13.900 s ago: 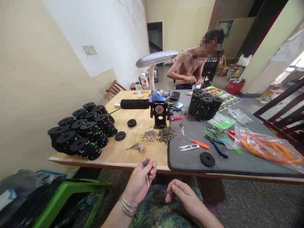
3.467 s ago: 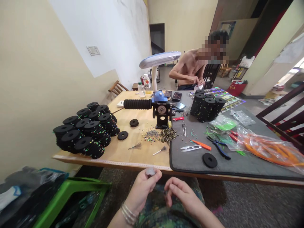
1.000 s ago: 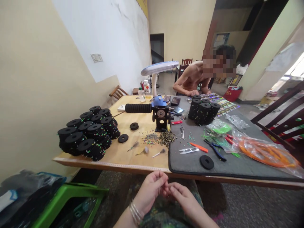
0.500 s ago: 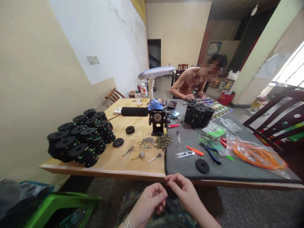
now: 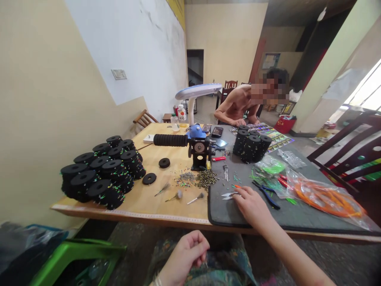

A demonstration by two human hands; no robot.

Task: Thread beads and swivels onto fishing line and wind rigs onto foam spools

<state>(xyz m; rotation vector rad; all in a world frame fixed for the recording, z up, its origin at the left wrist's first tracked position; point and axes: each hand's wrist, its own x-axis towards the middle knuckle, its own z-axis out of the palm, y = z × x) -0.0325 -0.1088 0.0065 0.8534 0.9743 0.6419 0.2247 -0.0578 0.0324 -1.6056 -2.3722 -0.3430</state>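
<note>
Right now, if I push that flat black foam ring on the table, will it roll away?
Probably not. The black foam ring lies flat on the wooden table, so it would likely slide instead. It looks spongy, so it is probably light for its size. Stood on its round edge, it might roll.

On my left I find a cream-painted wall with a light switch plate, and a white upper wall above it. A wooden chair stands against that wall. Ahead, a dark doorway opens in a cream far wall, with a wooden chair nearby. To my right I note a pale green pillar, a bright window supplying daylight, and a dark wooden chair. The floor below me is grey and speckled.
</note>
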